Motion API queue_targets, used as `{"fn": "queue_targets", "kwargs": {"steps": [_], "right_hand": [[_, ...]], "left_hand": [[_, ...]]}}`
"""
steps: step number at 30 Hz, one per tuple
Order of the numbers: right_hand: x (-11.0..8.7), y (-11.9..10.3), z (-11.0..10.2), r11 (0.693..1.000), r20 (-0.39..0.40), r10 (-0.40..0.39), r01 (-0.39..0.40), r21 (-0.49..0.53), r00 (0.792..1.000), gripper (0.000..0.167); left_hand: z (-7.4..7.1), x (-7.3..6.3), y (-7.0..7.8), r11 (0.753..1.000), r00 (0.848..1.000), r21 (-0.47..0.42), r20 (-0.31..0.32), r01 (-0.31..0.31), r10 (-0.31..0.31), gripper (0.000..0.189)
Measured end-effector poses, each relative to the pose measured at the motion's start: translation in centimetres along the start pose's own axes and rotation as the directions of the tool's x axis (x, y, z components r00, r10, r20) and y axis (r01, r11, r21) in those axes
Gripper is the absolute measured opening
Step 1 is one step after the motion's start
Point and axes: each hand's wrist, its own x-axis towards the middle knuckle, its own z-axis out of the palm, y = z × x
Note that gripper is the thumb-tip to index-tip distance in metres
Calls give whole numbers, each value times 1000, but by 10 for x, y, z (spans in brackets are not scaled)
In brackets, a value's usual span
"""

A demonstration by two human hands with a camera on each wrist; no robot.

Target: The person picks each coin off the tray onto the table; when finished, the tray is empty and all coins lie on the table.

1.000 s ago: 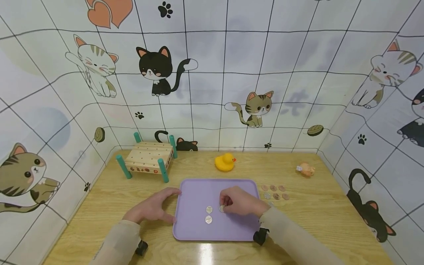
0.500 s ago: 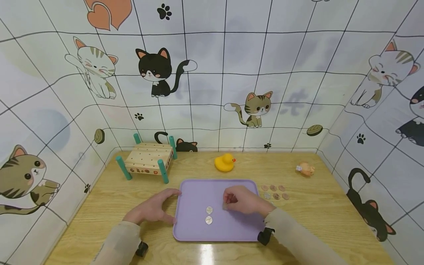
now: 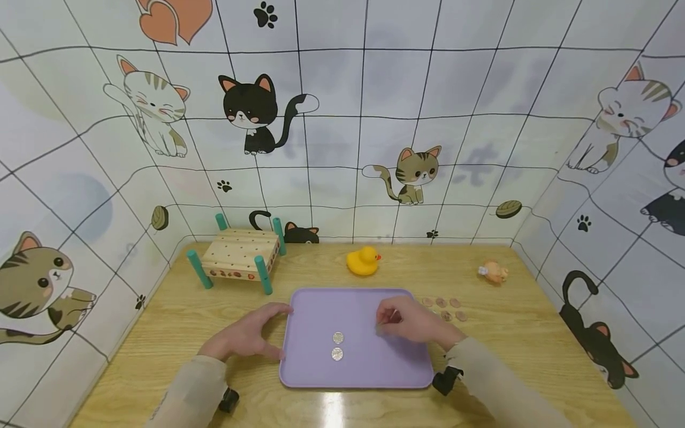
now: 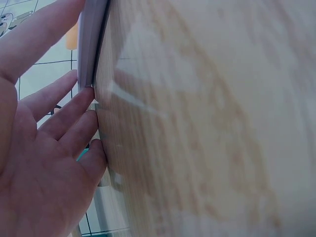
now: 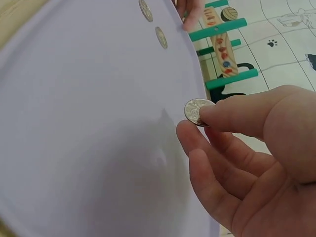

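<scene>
A lilac tray (image 3: 310, 315) lies on the wooden table. My left hand (image 3: 247, 334) touches its left rim with thumb and fingers spread; in the left wrist view the fingertips (image 4: 88, 94) meet the tray edge and tabletop. Over the tray's right half, my right hand (image 3: 409, 321) pinches a silver coin (image 5: 194, 110) between thumb and index finger, the coin's face showing in the right wrist view. Two more silver coins (image 3: 337, 354) lie flat on the tray, one behind the other, left of the right hand.
Right of the tray lie several copper-coloured coins (image 3: 461, 316), partly hidden by the right hand. Behind the tray sits a yellow rubber duck (image 3: 363, 262). A wooden pegboard stand (image 3: 242, 252) with green legs is back left, and a small pinkish toy (image 3: 493, 272) back right.
My right hand has lifted the coin off the tray and moved right with it, toward the tray's right side. The left hand and the two coins on the tray have stayed put.
</scene>
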Motion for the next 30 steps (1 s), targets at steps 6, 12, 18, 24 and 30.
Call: {"fn": "queue_targets", "kwargs": {"steps": [6,12,18,24,30], "right_hand": [[-17,4,-17,999,-39,36,-36,-7,999,11],[-34,12,-35,997,-77,74,-75,-2,994,7],[-53,23,-49,994,-120,110,-108,22,987,5],[-72,33,-57,993,-161,115,-117,-3,980,8],[-85,44,-63,991,-189,130,-133,-7,973,9]], "left_hand": [[0,0,1,1000,1000,1,3,3,-3,96],[-1,0,3,1000,1000,-13,4,24,-24,96],[-1,0,3,999,1000,-9,4,31,-31,96],[0,-1,4,999,999,-6,4,35,-35,96],[-1,-2,6,999,999,-6,1,41,-41,95]]}}
